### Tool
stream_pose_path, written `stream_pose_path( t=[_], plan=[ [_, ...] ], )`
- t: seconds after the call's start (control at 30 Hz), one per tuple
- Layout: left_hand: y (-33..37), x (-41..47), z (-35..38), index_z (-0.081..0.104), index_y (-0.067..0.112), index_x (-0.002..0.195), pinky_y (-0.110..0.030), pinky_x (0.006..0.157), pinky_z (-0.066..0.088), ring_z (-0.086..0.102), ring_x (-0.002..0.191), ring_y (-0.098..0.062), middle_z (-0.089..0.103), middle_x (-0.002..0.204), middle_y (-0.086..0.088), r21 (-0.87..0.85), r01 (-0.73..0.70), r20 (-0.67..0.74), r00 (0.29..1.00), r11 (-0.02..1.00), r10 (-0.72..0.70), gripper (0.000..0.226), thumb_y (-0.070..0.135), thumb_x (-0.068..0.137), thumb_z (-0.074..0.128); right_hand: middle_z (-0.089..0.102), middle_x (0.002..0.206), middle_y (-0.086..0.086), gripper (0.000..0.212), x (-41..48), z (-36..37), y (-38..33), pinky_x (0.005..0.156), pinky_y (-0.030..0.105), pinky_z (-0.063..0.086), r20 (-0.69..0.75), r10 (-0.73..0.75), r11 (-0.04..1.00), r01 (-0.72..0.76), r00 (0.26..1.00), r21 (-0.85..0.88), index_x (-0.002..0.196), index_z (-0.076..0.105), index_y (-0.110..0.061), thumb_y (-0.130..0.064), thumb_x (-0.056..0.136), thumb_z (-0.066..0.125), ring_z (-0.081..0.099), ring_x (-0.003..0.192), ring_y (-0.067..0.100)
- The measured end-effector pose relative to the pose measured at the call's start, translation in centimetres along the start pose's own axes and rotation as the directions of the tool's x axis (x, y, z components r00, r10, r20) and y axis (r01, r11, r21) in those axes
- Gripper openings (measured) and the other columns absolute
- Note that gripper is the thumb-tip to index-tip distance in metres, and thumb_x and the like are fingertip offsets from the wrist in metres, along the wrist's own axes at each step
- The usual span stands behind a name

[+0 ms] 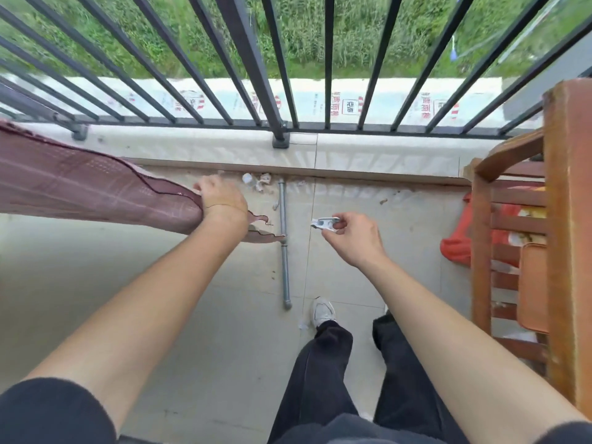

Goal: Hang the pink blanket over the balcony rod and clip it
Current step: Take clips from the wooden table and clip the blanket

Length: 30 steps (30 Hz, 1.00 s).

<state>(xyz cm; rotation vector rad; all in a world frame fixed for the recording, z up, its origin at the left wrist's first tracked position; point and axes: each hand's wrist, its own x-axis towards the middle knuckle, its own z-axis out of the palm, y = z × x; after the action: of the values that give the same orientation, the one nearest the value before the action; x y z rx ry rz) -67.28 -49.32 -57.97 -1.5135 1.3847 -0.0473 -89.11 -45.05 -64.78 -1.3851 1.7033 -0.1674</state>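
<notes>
Presently we note the left hand [221,200] clamped on the end of the blanket [96,190], which stretches away to its left. Right of it, well apart, the right hand [352,237] pinches a clip [325,224] between fingertips, above the floor [192,315].

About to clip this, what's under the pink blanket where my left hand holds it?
Nothing of the rod shows: the pink blanket and left hand cover it. Only floor tiles show below.

Pink blanket [80,190] ran off the left edge; its end lay hidden under the left hand [221,200]. Wooden chair [525,238] at right was cropped. Small litter [256,181] by the ledge was unidentifiable.
</notes>
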Motion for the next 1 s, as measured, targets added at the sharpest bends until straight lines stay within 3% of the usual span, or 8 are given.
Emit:
stream_pose_path(
  t=[0.07, 0.17, 0.3, 0.43, 0.6, 0.7, 0.77, 1.0],
  plan=[
    [-0.3, 0.3, -0.3, 0.057, 0.017, 0.13, -0.042, 0.105, 0.033, 0.05, 0.126, -0.028, 0.057, 0.134, -0.004, -0.116, -0.004, 0.095, 0.995, 0.993, 0.016, 0.037, 0.03, 0.097, 0.045, 0.073, 0.1, -0.003, 0.04, 0.7, 0.1, -0.2, 0.088, 0.027, 0.05, 0.041, -0.026, 1.0, 0.025, 0.999, 0.011, 0.12, 0.07, -0.023, -0.039, 0.083, 0.067, 0.066, 0.1, 0.017],
    [-0.2, 0.3, -0.6, 0.063, 0.019, 0.122, -0.035, 0.099, 0.034, 0.057, 0.121, -0.023, 0.063, 0.129, 0.0, -0.239, -0.015, 0.102, 0.994, 0.971, 0.041, 0.032, 0.015, 0.092, 0.054, 0.069, 0.099, -0.001, 0.039, 2.2, 0.0, -0.2, 0.08, 0.025, 0.046, 0.059, -0.112, 0.993, 0.113, 0.992, -0.016, 0.115, 0.073, -0.026, -0.046, 0.083, 0.069, 0.061, 0.092, 0.013],
    [0.3, -0.2, 0.1, 0.063, 0.018, 0.12, -0.032, 0.094, 0.038, 0.053, 0.121, -0.022, 0.064, 0.124, -0.001, -0.172, -0.088, -0.001, 0.996, 0.981, 0.089, 0.032, 0.011, 0.09, 0.055, 0.07, 0.098, 0.0, 0.039, 4.4, 0.2, -0.8, 0.075, 0.026, 0.045, 0.167, -0.174, 0.979, 0.189, 0.971, -0.078, 0.112, 0.073, -0.026, -0.051, 0.082, 0.068, 0.062, 0.093, 0.017],
    [0.0, 0.0, 0.8, 0.064, 0.021, 0.117, -0.031, 0.086, 0.043, 0.052, 0.116, -0.021, 0.063, 0.117, 0.001, -0.14, -0.164, -0.078, 0.985, 0.976, 0.155, 0.033, 0.01, 0.09, 0.05, 0.058, 0.078, 0.005, 0.033, 6.0, 0.3, -2.0, 0.061, 0.031, 0.04, 0.247, -0.27, 0.946, 0.304, 0.931, -0.112, 0.085, 0.071, -0.021, -0.053, 0.083, 0.065, 0.055, 0.076, 0.024],
    [0.1, 0.8, 0.4, 0.069, 0.026, 0.114, -0.032, 0.085, 0.047, 0.058, 0.107, -0.028, 0.06, 0.11, -0.007, -0.408, -0.024, 0.028, 0.999, 0.913, 0.039, 0.029, 0.014, 0.092, 0.055, 0.06, 0.098, 0.012, 0.039, 7.5, 0.7, -3.1, 0.077, 0.034, 0.044, 0.358, -0.473, 0.823, 0.548, 0.805, -0.146, 0.105, 0.074, -0.011, -0.046, 0.092, 0.061, 0.059, 0.09, 0.029],
    [0.0, 1.5, 0.5, 0.071, 0.027, 0.112, -0.034, 0.08, 0.047, 0.061, 0.103, -0.035, 0.058, 0.111, -0.011, -0.561, 0.091, 0.11, 0.993, 0.823, -0.036, 0.024, 0.028, 0.089, 0.064, 0.055, 0.089, 0.009, 0.042, 7.5, 1.1, -3.3, 0.07, 0.034, 0.04, 0.388, -0.541, 0.761, 0.631, 0.746, -0.152, 0.101, 0.074, -0.006, -0.043, 0.097, 0.055, 0.061, 0.083, 0.033],
    [-0.1, 1.8, 0.3, 0.073, 0.029, 0.108, -0.033, 0.078, 0.046, 0.062, 0.102, -0.036, 0.06, 0.112, -0.012, -0.606, 0.117, 0.139, 0.989, 0.787, -0.04, 0.025, 0.032, 0.084, 0.07, 0.049, 0.083, 0.005, 0.043, 7.6, 1.5, -3.4, 0.066, 0.031, 0.036, 0.384, -0.58, 0.733, 0.666, 0.719, -0.139, 0.099, 0.074, -0.006, -0.043, 0.098, 0.053, 0.061, 0.078, 0.032],
    [-0.2, 2.1, 0.5, 0.076, 0.031, 0.099, -0.031, 0.08, 0.05, 0.064, 0.099, -0.036, 0.064, 0.109, -0.012, -0.663, 0.118, 0.142, 0.989, 0.739, -0.031, 0.025, 0.044, 0.078, 0.079, 0.062, 0.085, 0.012, 0.038, 8.3, 4.5, -4.8, 0.064, 0.037, 0.051, 0.362, -0.702, 0.63, 0.772, 0.614, -0.087, 0.096, 0.075, -0.006, -0.037, 0.097, 0.054, 0.064, 0.073, 0.033]
  ],
)
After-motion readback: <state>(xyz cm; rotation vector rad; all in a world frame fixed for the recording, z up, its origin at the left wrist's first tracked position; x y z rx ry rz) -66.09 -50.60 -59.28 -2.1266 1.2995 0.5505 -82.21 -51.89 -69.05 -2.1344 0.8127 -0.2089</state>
